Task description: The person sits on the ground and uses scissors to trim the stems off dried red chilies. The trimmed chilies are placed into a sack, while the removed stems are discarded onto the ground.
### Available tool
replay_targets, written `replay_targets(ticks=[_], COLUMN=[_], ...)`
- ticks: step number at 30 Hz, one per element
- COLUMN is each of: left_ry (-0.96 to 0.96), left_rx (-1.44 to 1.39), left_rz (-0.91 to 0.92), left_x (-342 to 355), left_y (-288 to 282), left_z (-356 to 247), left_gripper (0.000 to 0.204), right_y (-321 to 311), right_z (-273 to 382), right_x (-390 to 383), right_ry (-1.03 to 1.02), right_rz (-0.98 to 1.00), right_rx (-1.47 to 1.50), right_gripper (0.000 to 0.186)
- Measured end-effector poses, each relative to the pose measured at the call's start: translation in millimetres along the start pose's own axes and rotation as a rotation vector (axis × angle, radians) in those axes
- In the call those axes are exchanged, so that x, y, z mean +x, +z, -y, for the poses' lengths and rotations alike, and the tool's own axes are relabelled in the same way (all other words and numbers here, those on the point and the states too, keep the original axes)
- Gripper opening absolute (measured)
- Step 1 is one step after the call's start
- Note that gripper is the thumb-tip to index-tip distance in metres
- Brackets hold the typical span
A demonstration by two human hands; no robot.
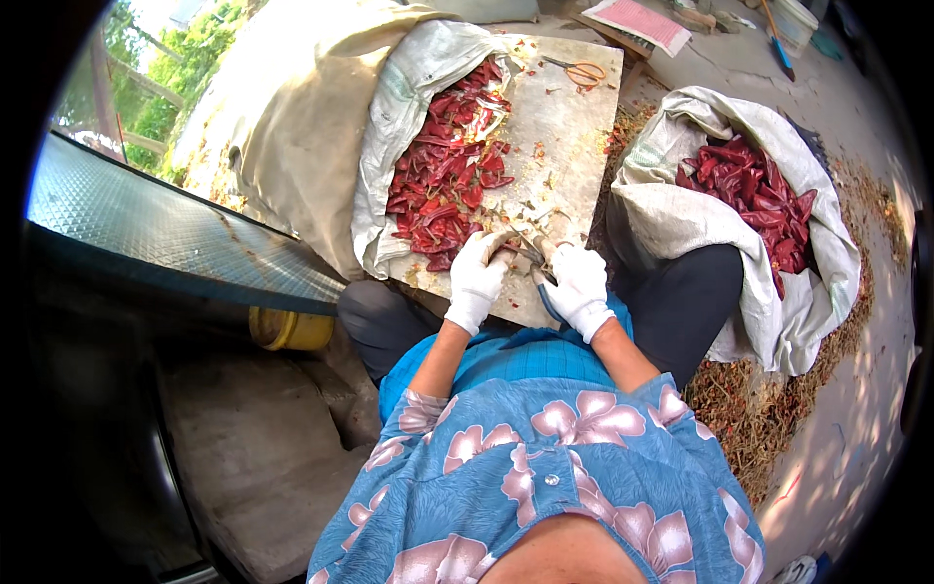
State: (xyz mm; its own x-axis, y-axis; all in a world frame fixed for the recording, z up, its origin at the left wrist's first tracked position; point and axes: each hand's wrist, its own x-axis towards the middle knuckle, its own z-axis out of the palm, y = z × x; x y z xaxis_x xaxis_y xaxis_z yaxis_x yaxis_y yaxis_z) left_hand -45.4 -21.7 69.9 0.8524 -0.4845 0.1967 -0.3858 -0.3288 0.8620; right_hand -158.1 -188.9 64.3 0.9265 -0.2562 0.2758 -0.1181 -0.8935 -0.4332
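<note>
My gloved left hand [477,277] is closed at the near edge of the pale board [555,127], its fingertips pinched around something small I cannot make out. My gloved right hand [576,287] holds dark-bladed scissors with blue handles [546,300], the blades pointing toward my left fingers. A pile of dried red chilies [438,175] lies on a white sack [399,107] along the board's left side, with pale scraps and bits scattered beside it. Orange-handled scissors [584,76] lie near the board's far edge.
A white sack [662,214] full of chilies stands at my right amid dried stems [730,428]. A large beige bundle [302,146] and metal sheet [165,214] are at left, above a yellow bucket [287,328]. A white bucket [793,24] stands at back right.
</note>
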Motion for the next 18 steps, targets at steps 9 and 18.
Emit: replay_targets(ticks=[9,18], left_ry=[-0.057,-0.122], left_rx=[-0.038,-0.148], left_rz=[0.066,0.004], left_x=[0.0,-1.1], left_y=[-5.2,-5.7], left_z=[7.4,18.7], left_gripper=[0.032,0.026], right_y=[4.3,3.5], right_z=[-1.9,1.7], right_x=[-1.8,-0.7], right_ry=[-0.024,-0.069], right_rz=[0.077,0.040], right_rx=[-0.038,-0.019], right_gripper=[0.034,0.034])
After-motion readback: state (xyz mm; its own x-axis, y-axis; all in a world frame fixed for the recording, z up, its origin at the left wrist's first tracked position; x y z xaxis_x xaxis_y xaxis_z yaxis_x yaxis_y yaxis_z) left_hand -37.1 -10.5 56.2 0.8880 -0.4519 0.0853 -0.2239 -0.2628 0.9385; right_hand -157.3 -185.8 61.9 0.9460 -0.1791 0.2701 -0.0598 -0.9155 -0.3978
